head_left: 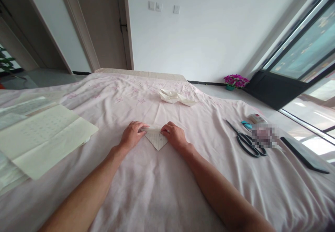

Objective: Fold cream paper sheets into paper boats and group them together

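Note:
A sheet of lined paper folded to a triangle (157, 139) lies on the pink cloth with its point toward me. My left hand (133, 134) pinches its left corner, fingers closed on the top edge. At the opposite corner my right hand (173, 134) grips the paper with thumb and bent fingers. A band along the top edge runs between both hands; the fingertips hide its ends. Beyond my hands sit folded paper boats (171, 96), pale and touching or overlapping; I cannot tell which.
At left lies a stack of written paper sheets (52, 134). Black-handled scissors (248, 143) rest at right, near a small white box (258, 118), a blurred pinkish item (265, 136) and a long dark flat object (303, 156). Purple flowers (236, 80) stand on the floor beyond.

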{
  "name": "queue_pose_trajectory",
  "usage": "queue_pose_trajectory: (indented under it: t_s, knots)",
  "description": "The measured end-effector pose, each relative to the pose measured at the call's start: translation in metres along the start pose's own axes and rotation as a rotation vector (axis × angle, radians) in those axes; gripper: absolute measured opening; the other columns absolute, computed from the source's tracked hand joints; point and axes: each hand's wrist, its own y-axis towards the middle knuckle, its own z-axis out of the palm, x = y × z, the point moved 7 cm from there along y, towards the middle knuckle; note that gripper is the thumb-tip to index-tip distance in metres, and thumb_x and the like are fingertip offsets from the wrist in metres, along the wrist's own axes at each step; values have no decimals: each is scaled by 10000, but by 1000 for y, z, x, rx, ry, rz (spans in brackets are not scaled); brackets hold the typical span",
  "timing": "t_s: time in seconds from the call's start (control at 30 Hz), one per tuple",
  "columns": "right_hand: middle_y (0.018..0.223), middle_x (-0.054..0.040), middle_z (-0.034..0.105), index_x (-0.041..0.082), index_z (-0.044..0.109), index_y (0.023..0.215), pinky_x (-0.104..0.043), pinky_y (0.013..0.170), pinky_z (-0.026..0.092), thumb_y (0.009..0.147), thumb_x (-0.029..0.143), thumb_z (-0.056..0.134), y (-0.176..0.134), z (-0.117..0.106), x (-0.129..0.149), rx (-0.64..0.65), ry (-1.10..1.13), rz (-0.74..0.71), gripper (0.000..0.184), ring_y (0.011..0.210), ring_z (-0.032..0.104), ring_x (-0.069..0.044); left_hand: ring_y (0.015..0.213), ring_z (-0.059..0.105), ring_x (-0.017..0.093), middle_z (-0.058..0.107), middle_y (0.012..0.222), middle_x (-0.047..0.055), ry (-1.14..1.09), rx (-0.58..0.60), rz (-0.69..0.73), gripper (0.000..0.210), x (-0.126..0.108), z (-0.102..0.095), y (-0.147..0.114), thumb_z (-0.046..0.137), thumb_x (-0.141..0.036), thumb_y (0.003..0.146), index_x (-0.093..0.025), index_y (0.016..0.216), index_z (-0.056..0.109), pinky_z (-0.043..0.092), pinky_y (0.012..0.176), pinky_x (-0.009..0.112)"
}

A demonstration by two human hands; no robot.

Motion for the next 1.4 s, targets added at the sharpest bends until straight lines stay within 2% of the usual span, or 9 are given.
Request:
queue_pose_trajectory:
  t_s: [0.23, 0.47, 0.63, 0.77, 0.87, 1.0, 1.13, 1.23, 1.4]
  knots:
    - [1014, -31, 588, 271, 648, 972, -236, 660, 358, 975, 334, 406, -8, 1, 14, 33, -224, -83, 250, 936, 537, -161, 883, 582, 182, 655, 859, 32, 192, -6, 87, 191, -10, -8, -10, 539, -93, 830, -215, 875, 678, 470, 812, 309]
    - [1020, -50, 581, 271, 624, 1021, -257, 639, 364, 969, 259, 408, -18, 0, 20, 110, -374, -167, 222, 965, 506, -189, 883, 581, 203, 637, 855, 67, 347, 30, 145, 219, -25, -5, -20, 454, -152, 907, -184, 837, 660, 465, 816, 344]
    - [1030, -55, 576, 251, 612, 1022, -276, 661, 384, 944, 193, 420, -24, -3, 27, 131, -401, -211, 215, 940, 502, -196, 1030, 584, 196, 655, 1061, 79, 274, 71, 248, 267, -49, 8, -25, 420, -110, 907, -177, 1054, 634, 455, 942, 342]
    - [1080, -71, 556, 289, 552, 1193, -291, 689, 402, 953, 182, 373, -26, -6, 32, 139, -386, -181, 318, 963, 488, -212, 1182, 541, 211, 620, 1231, 97, 235, 104, 296, 334, -63, 15, -29, 429, -184, 922, -177, 1222, 577, 408, 1041, 375]
    - [1117, -90, 535, 323, 472, 1304, -314, 694, 407, 962, 207, 349, -27, -4, 38, 160, -399, -191, 382, 970, 475, -234, 1252, 498, 220, 594, 1294, 98, 238, 116, 297, 366, -64, 17, -30, 438, -259, 934, -173, 1268, 558, 384, 1078, 390]
    - [1142, -108, 526, 282, 472, 1298, -332, 712, 394, 943, 179, 376, -30, -4, 40, 163, -426, -195, 382, 990, 462, -253, 1257, 501, 219, 604, 1293, 77, 242, 118, 285, 350, -59, 18, -33, 434, -260, 939, -191, 1246, 587, 395, 1074, 391]
    - [1145, -99, 540, 258, 517, 1253, -350, 740, 371, 903, 135, 400, -38, -13, 26, 132, -475, -168, 390, 980, 465, -255, 1176, 570, 210, 634, 1251, 76, 279, 115, 236, 314, -50, 14, -36, 424, -252, 944, -190, 1165, 639, 444, 1008, 360]
    - [1138, -96, 553, 262, 564, 1203, -361, 781, 346, 909, 171, 393, -46, -26, 13, 106, -490, -144, 352, 980, 463, -249, 1012, 650, 200, 695, 1124, 68, 335, 142, 167, 281, -46, 9, -33, 426, -256, 943, -202, 1068, 672, 496, 850, 314]
    - [1043, -84, 593, 241, 669, 980, -354, 771, 321, 960, 332, 368, -43, -38, 7, 118, -460, -117, 316, 929, 483, -226, 762, 654, 201, 694, 845, 57, 421, 228, 33, 200, -40, 1, -7, 518, -289, 891, -202, 795, 670, 414, 595, 275]
